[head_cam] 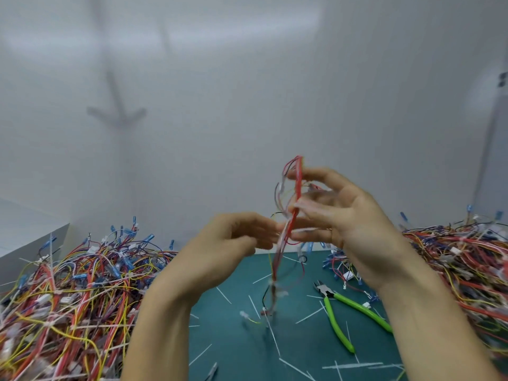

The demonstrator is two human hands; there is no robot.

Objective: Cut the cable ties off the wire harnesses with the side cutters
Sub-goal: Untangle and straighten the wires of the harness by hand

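Observation:
Both hands hold one wire harness (294, 193) upright above the green mat (302, 347). It is a thin bundle of red, white and yellow wires, blurred by motion, with its lower end hanging down to the mat. My right hand (338, 215) grips its upper part between the fingertips. My left hand (236, 237) pinches it lower down. The side cutters (338, 306), with bright green handles, lie on the mat under my right wrist, jaws pointing up-left; no hand touches them.
A big heap of tangled harnesses (68, 292) fills the left of the table. Another heap (461, 259) lies at the right. Several cut white cable ties (354, 365) are scattered over the mat. A white wall stands close behind.

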